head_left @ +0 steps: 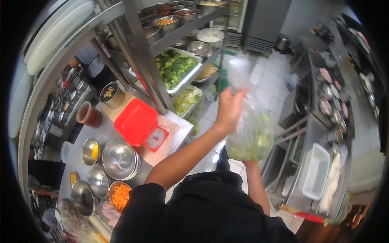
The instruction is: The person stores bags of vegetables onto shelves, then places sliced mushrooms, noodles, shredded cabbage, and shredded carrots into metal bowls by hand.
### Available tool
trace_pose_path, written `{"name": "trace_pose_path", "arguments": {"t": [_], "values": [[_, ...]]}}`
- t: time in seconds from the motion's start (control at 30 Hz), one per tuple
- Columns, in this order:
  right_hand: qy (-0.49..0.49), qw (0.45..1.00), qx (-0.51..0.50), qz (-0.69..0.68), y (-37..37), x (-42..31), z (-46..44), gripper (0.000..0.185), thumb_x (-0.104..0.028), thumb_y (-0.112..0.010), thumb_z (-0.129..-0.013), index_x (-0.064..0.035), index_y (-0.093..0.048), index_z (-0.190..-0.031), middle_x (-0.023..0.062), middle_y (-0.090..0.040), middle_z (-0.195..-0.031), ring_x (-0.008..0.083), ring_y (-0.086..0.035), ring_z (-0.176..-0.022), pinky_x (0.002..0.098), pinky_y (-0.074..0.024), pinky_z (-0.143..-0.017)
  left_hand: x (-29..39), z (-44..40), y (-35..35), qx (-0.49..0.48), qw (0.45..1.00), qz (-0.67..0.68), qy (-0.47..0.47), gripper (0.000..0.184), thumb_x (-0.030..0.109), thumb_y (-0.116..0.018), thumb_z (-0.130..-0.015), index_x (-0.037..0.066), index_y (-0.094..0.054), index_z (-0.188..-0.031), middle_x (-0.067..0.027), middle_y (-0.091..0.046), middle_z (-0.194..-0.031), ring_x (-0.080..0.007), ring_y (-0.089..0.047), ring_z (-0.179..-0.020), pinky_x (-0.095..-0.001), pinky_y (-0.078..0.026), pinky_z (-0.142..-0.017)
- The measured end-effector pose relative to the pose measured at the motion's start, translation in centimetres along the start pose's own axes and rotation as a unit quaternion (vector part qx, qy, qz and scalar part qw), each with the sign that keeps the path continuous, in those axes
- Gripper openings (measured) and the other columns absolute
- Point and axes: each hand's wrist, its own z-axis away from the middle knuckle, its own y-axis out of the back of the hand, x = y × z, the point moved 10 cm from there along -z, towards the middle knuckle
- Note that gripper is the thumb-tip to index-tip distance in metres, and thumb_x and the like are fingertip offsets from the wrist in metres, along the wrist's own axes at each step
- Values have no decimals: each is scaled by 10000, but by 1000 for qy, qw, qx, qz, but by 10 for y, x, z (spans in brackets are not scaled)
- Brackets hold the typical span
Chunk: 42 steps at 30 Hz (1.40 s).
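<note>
Clear bag (pixel 253 123) of greens (pixel 251 148), neck clasped in left hand's (pixel 231 108) fingers. Right hand (pixel 251 163) beneath, fingers hidden, grip indeterminable. Red scale (pixel 156 139), left counter (pixel 100 134).

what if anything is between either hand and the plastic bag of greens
Nothing visible is in the way: the left hand grips the plastic bag by its gathered neck, and the right hand, mostly hidden, is at its underside. The red scale stands off to the left.
</note>
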Motion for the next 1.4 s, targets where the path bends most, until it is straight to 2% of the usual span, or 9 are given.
{"name": "trace_pose_path", "arguments": {"t": [0.47,0.53,0.8,0.87,0.93,1.07,1.27,1.37,1.4], "values": [[-328,920,-80,197,-188,80,-367,388,-355,-499,-880,-84,-537,-1155,103,-550,-1174,272,-519,-1075,427,-418,-927,69,-176,317,393,891,71,-217,307,255,-484,-906,-1,-512,-1073,-96,-574,-1028,-232,-544,-948,-385,-418,-876],[-325,881,-40,343,-207,103,-381,410,-355,-529,-870,-82,-530,-1177,120,-524,-1207,274,-488,-1119,406,-389,-950,71,-122,324,605,780,-58,-151,493,314,-489,-904,11,-396,-1281,-149,-490,-1246,-290,-454,-1141,-368,-333,-956],[-37,579,-353,734,-224,138,-429,437,-191,-672,-749,-20,-566,-1137,170,-622,-1026,263,-598,-931,341,-434,-843,102,-136,240,540,560,-612,-142,626,217,-705,-687,-2,-468,-1224,-251,-503,-1192,-365,-479,-1110,-409,-371,-939],[-49,495,-398,770,-234,149,-427,371,-178,-676,-740,-13,-610,-1066,151,-653,-933,250,-621,-848,343,-440,-814,94,-143,271,533,633,-558,-65,577,204,-695,-699,6,-486,-1200,-241,-500,-1191,-326,-496,-1084,-403,-388,-913],[-33,581,-400,708,-243,154,-444,348,-193,-687,-732,-9,-628,-1022,130,-660,-885,243,-624,-794,347,-440,-799,90,-146,290,514,681,-521,-7,569,205,-697,-706,11,-487,-1197,-233,-478,-1210,-285,-485,-1096,-396,-391,-904],[-18,753,-418,508,-290,134,-435,374,-223,-689,-727,-19,-618,-1033,137,-647,-961,274,-613,-864,354,-439,-793,119,-149,275,523,748,-342,-223,324,189,-581,-832,66,-537,-1129,-64,-586,-1060,-197,-553,-956,-326,-433,-812],[74,546,-468,691,-268,168,-440,369,-208,-667,-751,1,-574,-1041,180,-581,-1072,240,-547,-963,340,-438,-787,105,-177,312,378,854,177,-310,183,179,-483,-903,48,-543,-1015,-57,-588,-1009,-202,-549,-936,-374,-439,-831],[304,460,-494,672,-292,179,-446,315,-195,-656,-763,16,-576,-982,174,-588,-1006,226,-532,-896,343,-430,-786,118,-186,303,332,878,139,-317,176,154,-494,-891,50,-543,-1023,-70,-580,-1019,-207,-544,-942,-334,-434,-847],[174,501,-488,693,-295,183,-455,285,-183,-648,-769,12,-577,-964,159,-591,-992,220,-530,-889,347,-426,-789,123,-175,306,376,865,67,-326,214,157,-522,-873,36,-538,-1049,-82,-579,-1034,-212,-544,-953,-325,-432,-852]]}}
